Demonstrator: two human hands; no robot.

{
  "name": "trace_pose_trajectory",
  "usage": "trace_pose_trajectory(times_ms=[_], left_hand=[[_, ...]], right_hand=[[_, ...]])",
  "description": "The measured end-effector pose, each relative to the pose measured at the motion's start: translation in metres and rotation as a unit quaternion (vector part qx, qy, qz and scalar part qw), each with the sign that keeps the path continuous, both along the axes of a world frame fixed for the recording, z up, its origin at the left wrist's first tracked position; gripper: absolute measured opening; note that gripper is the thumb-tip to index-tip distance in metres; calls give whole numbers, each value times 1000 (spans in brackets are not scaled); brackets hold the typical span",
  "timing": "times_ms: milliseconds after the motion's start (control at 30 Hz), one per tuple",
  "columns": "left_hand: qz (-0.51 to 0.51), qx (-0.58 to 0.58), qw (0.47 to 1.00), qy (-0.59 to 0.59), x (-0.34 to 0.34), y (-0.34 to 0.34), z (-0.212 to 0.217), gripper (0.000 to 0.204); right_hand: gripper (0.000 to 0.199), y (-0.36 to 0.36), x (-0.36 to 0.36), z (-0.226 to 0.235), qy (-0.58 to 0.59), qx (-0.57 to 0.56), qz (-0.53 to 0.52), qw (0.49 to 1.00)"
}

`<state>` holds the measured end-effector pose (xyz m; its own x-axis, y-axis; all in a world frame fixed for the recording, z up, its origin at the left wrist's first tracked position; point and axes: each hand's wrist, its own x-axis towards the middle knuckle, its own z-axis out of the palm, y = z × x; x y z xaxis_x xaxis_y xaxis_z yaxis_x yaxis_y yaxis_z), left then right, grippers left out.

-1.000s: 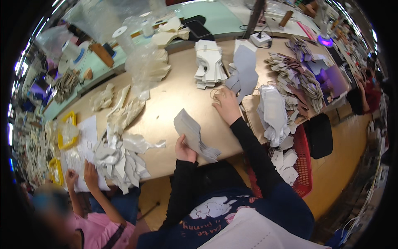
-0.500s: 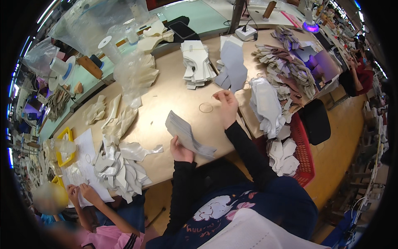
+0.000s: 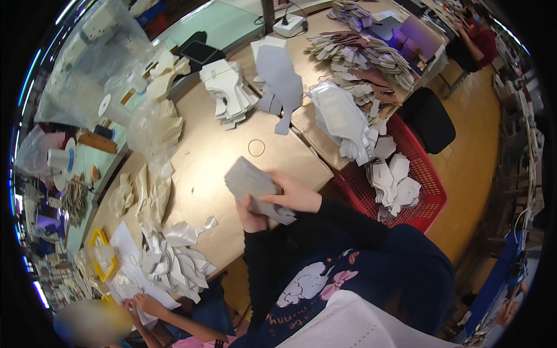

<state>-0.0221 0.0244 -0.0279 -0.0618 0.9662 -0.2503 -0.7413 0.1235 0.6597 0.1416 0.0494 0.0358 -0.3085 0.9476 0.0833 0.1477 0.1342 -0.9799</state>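
Observation:
Both hands hold a stack of grey cut pieces (image 3: 248,181) over the front of the table. My left hand (image 3: 252,217) grips the near left edge, thumb on top. From the right, my right hand (image 3: 297,194) closes on the same stack, fingers across its upper face. A thin tan rubber band (image 3: 249,150) lies on the table just beyond the stack. Further back are a pile of white cut pieces (image 3: 225,93) and larger grey cut pieces (image 3: 278,72). Clear plastic partly covers a pale bundle (image 3: 342,116) to the right.
A red basket (image 3: 432,200) with white pieces stands at the table's right edge, near a black chair (image 3: 428,119). White and grey pieces (image 3: 174,261) are heaped at the left. A co-worker's hands (image 3: 142,304) rest over paper there. A phone (image 3: 199,52) lies at the back.
My right hand has come down from above the table beside the rubber band and now grips the stack with my left. The view has turned rightward.

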Motion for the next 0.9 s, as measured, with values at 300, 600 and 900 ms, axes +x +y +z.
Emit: trace_pose_trajectory(times_ms=[300, 600, 900], left_hand=[[-237, -13, 969, 67, 109, 39, 55, 84], [-300, -172, 930, 122, 201, 129, 59, 74], [-342, -114, 929, 82, 208, 142, 48, 65]], right_hand=[[46, -4, 142, 54, 214, -52, -210, 952], [63, 51, 198, 18, -240, 55, -328, 912], [83, 53, 202, 7, -280, 13, -333, 900]])
